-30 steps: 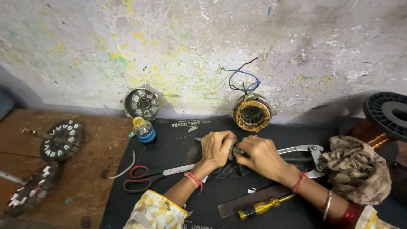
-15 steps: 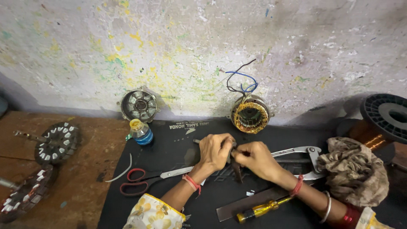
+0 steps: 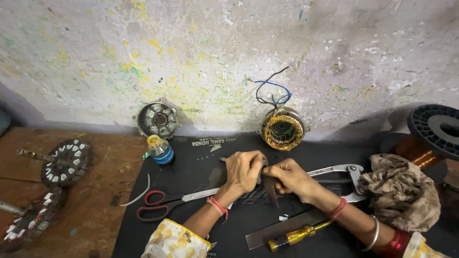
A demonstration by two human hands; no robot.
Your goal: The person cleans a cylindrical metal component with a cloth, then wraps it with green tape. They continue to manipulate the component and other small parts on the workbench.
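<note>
Hands met at the middle of the black mat [image 3: 191, 157]: the left hand [image 3: 244, 171] was clenched around a small dark part [image 3: 268, 184], and the right hand [image 3: 290, 177] pinched the same piece from the other side. Doing it well probably called for a steady left grip while the right fingers worked. Red-handled scissors [image 3: 167, 200] lay just left of the wrists; a yellow screwdriver [image 3: 296, 235] and a flat metal strip [image 3: 282, 227] lay nearer. Pliers [image 3: 342, 171] sat to the right, and a wound stator [image 3: 283, 129] leaned against the far wall.
</note>
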